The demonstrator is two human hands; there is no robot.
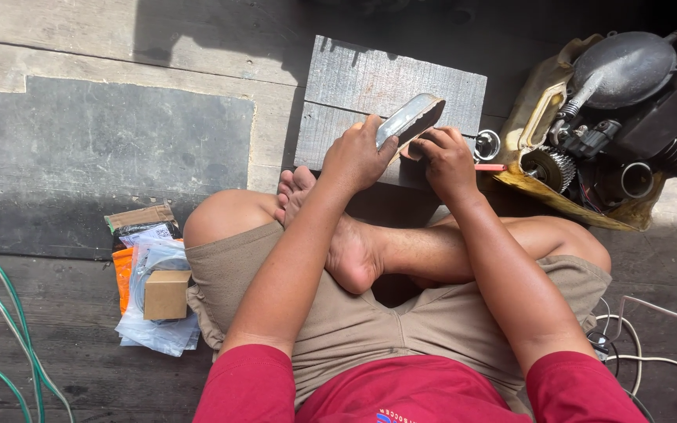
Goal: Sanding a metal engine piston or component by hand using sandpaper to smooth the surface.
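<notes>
I sit cross-legged on a wooden floor. My left hand grips a curved grey metal part, a shoe-shaped piece with a dark lining on one side, held above a grey wooden board. My right hand pinches the lower end of the same part, fingers pressed against its dark face. Both hands are close together in front of my bare feet.
A small engine with a dark tank, cooling fins and a gear lies on a yellowed sheet at the right. A red-handled tool and a small round metal ring lie beside it. Plastic bags and a cardboard box sit at left; green wires far left.
</notes>
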